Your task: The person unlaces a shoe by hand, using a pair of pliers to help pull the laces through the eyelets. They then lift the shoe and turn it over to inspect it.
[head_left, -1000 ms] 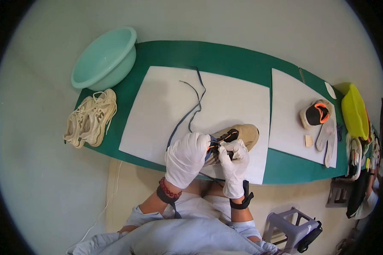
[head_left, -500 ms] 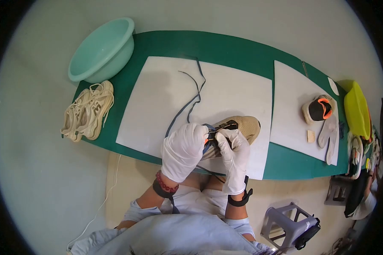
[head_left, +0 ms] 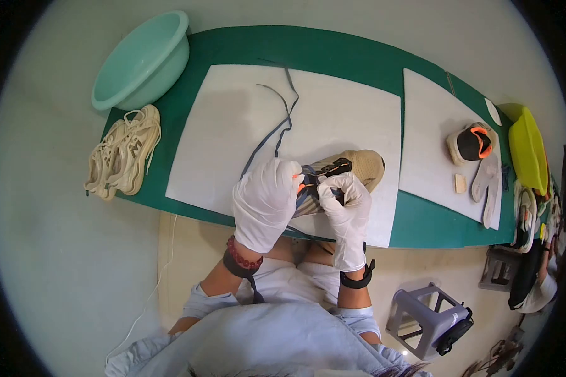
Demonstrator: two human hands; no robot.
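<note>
A beige and dark shoe [head_left: 366, 168] lies on the white board [head_left: 220, 125], its toe pointing right. My left hand [head_left: 265, 200], in a white glove, is closed round the heel end of the shoe, by its orange lining. My right hand [head_left: 347, 207], also gloved, is closed in a pinch over the shoe's lacing; what its fingertips hold is too small to make out. A blue lace [head_left: 273, 132] runs from near my left hand up across the board. Lace ends also hang over the table's front edge below the shoe.
At the left are a mint basin [head_left: 138, 63] and cream sneakers [head_left: 129, 151]. A second board [head_left: 421, 132] at the right bears another shoe [head_left: 470, 144], insoles [head_left: 484, 182] and a small block [head_left: 460, 183]. Beyond stands a yellow basin [head_left: 527, 151]; a stool [head_left: 427, 317] is below. Another person's arm shows far right.
The view has tilted, so the table sits higher in the picture. My right hand's fingers have shifted slightly at the lacing. My left hand keeps its grip on the shoe.
</note>
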